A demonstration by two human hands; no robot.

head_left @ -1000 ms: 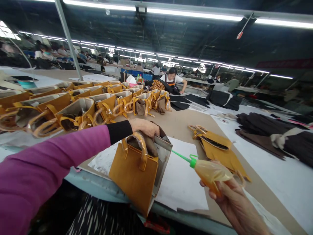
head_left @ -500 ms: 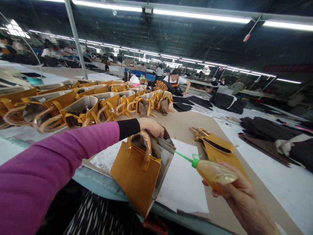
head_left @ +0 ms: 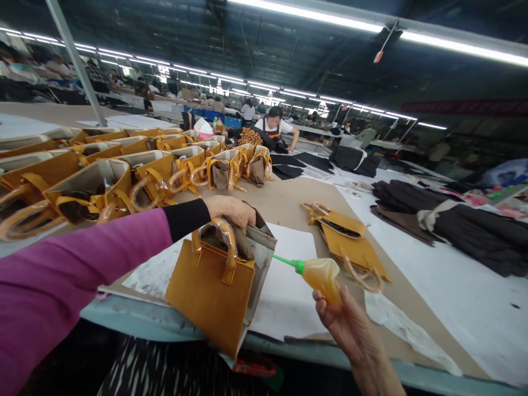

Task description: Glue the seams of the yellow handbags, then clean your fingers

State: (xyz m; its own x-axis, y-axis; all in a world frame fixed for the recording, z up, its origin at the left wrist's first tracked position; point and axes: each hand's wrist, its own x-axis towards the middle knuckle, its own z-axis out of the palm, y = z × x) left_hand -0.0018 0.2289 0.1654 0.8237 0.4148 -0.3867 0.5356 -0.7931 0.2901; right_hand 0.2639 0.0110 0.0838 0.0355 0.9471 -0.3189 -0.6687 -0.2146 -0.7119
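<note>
A mustard-yellow handbag [head_left: 210, 291] stands tilted at the table's near edge, its mouth open and its grey side panel facing right. Over its top reaches my left hand [head_left: 231, 210], fingers curled down on the far rim and brown lining; the fingertips are partly hidden. My right hand [head_left: 350, 330] grips a soft squeeze bottle [head_left: 319, 275] of amber liquid by its base. The bottle's thin green nozzle [head_left: 286, 260] points left, its tip at or very near the edge of the side panel; contact is hard to tell.
Rows of similar yellow handbags [head_left: 99, 179] fill the left of the table. Flat yellow bag pieces with handles [head_left: 355, 247] lie to the right on brown board. White paper [head_left: 289, 297] lies beneath the work. Dark fabric bundles [head_left: 462, 220] sit farther right. A co-worker [head_left: 274, 126] leans over the far side.
My right hand has brought the bottle left, so its nozzle tip now meets or nearly meets the bag's side edge. My left hand keeps its hold. The whole view has swung right.
</note>
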